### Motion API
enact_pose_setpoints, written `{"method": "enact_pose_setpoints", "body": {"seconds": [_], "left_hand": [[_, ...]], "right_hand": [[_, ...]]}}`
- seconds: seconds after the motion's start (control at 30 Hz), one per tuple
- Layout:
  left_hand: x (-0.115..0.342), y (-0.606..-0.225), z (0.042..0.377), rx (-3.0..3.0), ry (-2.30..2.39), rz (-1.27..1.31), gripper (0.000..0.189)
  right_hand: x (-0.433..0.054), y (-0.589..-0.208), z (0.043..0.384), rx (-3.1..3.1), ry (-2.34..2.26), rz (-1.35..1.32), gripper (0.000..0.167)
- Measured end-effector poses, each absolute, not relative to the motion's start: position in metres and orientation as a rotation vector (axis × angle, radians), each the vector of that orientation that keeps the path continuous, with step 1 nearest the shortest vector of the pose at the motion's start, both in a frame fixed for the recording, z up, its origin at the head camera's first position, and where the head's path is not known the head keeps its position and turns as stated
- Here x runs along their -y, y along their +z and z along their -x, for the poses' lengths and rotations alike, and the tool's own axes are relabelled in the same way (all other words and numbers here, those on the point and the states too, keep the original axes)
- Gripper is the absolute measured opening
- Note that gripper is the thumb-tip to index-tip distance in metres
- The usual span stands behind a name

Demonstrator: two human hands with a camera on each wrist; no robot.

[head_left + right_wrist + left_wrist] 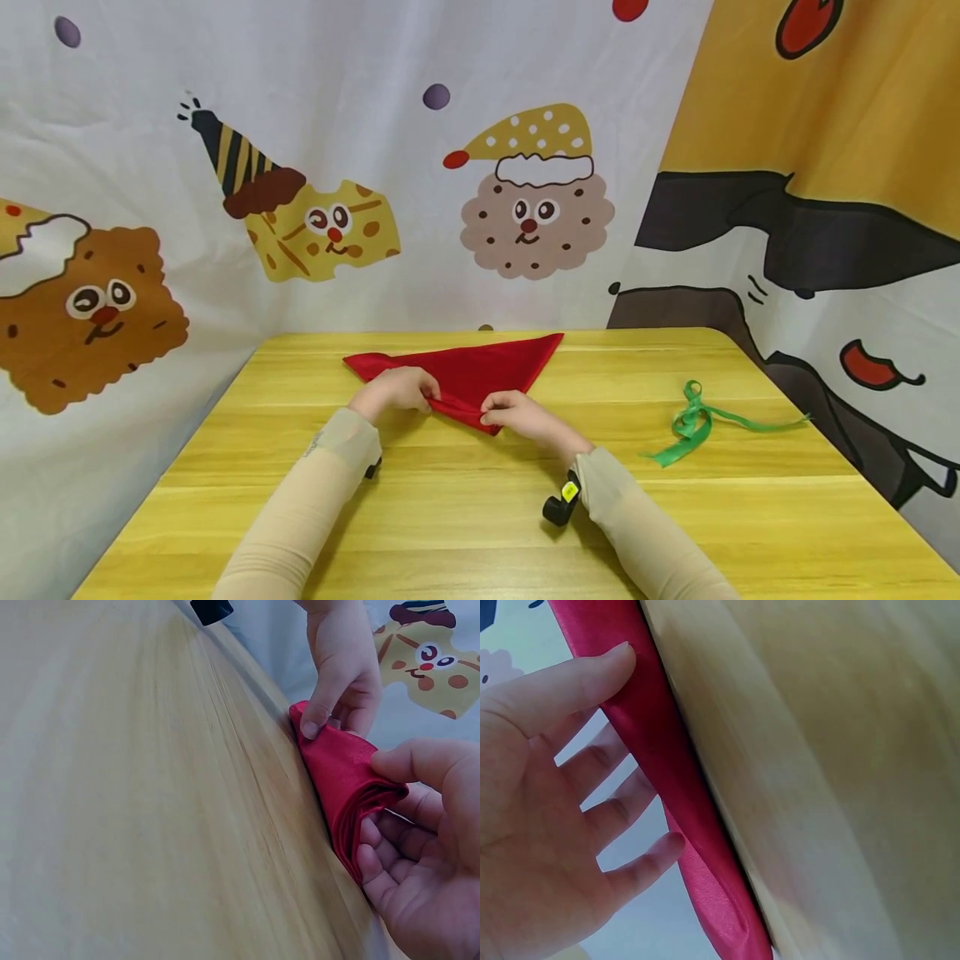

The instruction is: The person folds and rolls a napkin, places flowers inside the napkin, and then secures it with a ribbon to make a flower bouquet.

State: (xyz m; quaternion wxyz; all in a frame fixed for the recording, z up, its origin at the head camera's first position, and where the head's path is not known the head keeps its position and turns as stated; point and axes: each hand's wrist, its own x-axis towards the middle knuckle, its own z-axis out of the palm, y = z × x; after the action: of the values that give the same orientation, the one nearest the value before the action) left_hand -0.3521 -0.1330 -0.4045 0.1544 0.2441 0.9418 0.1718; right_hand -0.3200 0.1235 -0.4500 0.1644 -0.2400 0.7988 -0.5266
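Note:
A red satin cloth (480,367) lies on the table as a rough triangle, its near edge folded into a narrow band. My left hand (397,389) pinches that band left of its middle; in the left wrist view the thumb (615,671) presses on top, with the fingers behind the fabric. Close to the band's right end, my right hand (525,414) pinches the cloth. The right wrist view shows several stacked layers at the folded end (367,806), the thumb (405,761) above and fingers curled beneath.
A green ribbon (684,448), looped with loose tails, lies on the right side of the wooden table (450,517). Behind the table hangs a printed curtain (420,283) with cartoon biscuits and cheese. A black wrist camera (558,507) sticks out beside the right sleeve.

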Motion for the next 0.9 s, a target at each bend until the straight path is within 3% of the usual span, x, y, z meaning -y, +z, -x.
{"method": "enact_pose_setpoints", "body": {"seconds": [0.47, 0.63, 0.9], "left_hand": [[0.131, -0.386, 0.349, -2.787, 0.364, -0.726, 0.005], [0.124, -0.382, 0.353, -2.822, 0.312, -0.714, 0.007], [0.116, -0.382, 0.359, -2.85, 0.35, -0.641, 0.011]], "right_hand": [[-0.119, -0.449, 0.321, -2.015, -1.785, 0.482, 0.009], [-0.121, -0.447, 0.321, -1.939, -1.882, 0.409, 0.002], [-0.125, -0.444, 0.325, -1.957, -1.939, 0.304, 0.006]]}}
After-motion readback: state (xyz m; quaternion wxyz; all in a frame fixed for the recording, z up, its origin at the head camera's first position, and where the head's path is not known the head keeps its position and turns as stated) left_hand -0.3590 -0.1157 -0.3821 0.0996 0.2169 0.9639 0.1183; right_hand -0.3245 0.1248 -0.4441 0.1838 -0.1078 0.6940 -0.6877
